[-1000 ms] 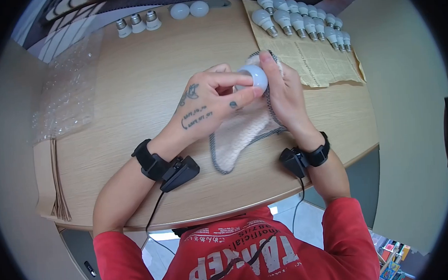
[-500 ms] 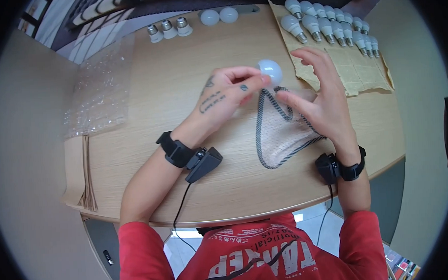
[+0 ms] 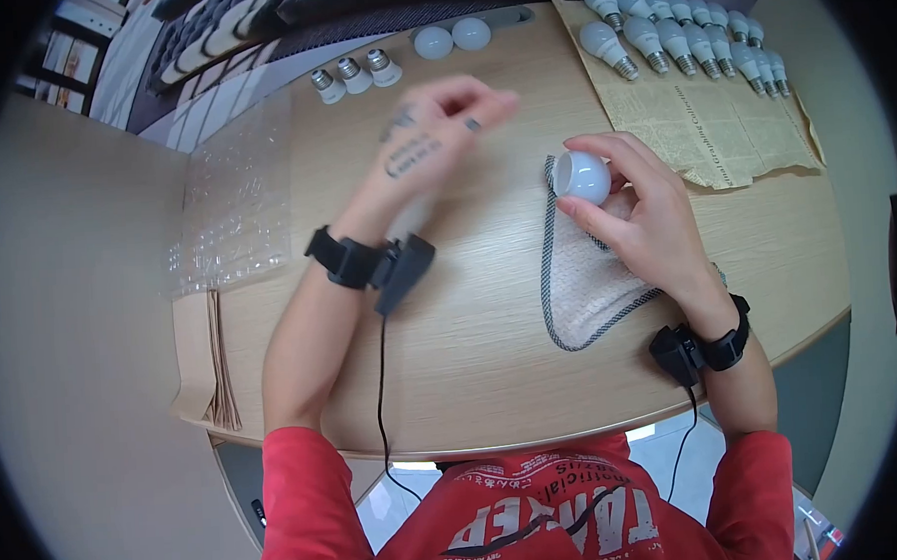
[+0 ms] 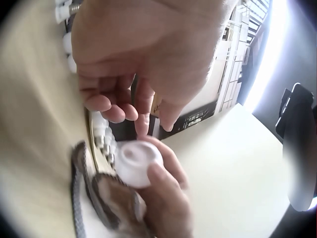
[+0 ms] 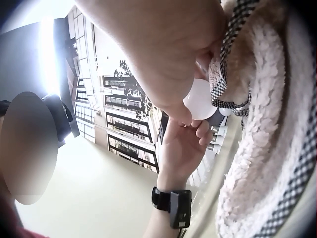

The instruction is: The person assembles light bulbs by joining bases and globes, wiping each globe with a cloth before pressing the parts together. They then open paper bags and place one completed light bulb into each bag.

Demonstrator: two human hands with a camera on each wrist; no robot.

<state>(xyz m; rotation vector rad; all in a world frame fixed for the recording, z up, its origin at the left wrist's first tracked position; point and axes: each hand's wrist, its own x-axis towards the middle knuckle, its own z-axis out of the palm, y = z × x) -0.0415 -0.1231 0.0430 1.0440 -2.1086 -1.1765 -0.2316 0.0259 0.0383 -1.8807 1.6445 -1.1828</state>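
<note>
The loose white globe (image 3: 586, 179) is in the right hand (image 3: 658, 229), raised over the bench (image 3: 472, 359) toward two o'clock of its centre, with its open rim facing about nine o'clock. Grip state, right: thumb and fingers pinch the globe from opposite sides. Grip state, left: the left hand (image 3: 427, 136) is empty, its fingers loosely bent; it is blurred in the head view and lies at the globe's ten o'clock, apart from it. A fleecy cloth (image 3: 579, 294) with a checked edge lies below the right hand; whether the rear fingers touch it cannot be determined. Progress, as judged from the layout: the bulbs (image 3: 672, 40) in rows on the brown paper (image 3: 703, 144) at one o'clock appear complete, each with globe and screw cap. Three bases (image 3: 356, 77) at eleven o'clock, caps upward, and two globes (image 3: 472, 34) at twelve o'clock are separate; with the held globe, three sets are left unjoined. Clear bubble wrap (image 3: 230, 199) lies at ten o'clock and folded brown paper (image 3: 193, 351) at eight o'clock. Pose: the right forearm reaches up from five o'clock, the left from seven o'clock, each with a strapped wrist unit.
</note>
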